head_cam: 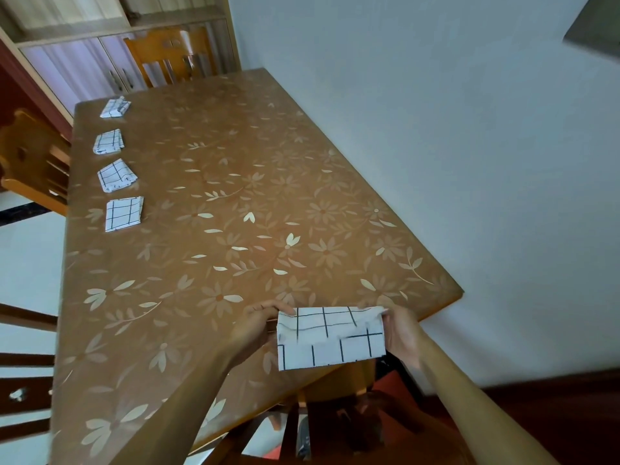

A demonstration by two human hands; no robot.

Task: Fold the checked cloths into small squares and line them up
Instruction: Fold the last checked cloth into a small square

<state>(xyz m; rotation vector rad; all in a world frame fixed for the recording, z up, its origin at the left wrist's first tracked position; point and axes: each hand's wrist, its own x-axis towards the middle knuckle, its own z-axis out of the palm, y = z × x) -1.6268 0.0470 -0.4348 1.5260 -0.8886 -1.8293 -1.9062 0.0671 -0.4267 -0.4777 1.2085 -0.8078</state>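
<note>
Cloth in hand: checked cloth [330, 337], folded to a wide strip, held taut at the table's near right corner, partly over the edge.
Left hand [256, 325]: pinches the cloth's left end.
Right hand [401, 333]: grips the right end; fingers apparently curled behind the fabric.
Folded squares [124, 214]: four in a row along the left edge, spaced apart.
Table [235, 196]: brown, floral cover.
Chair [167, 57]: at far end.

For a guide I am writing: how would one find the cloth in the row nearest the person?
On the brown flowered table, four folded cloths line the left edge. The wanted cloth ends the row on the person's side. Its neighbours lie crooked; it lies straight.
</note>
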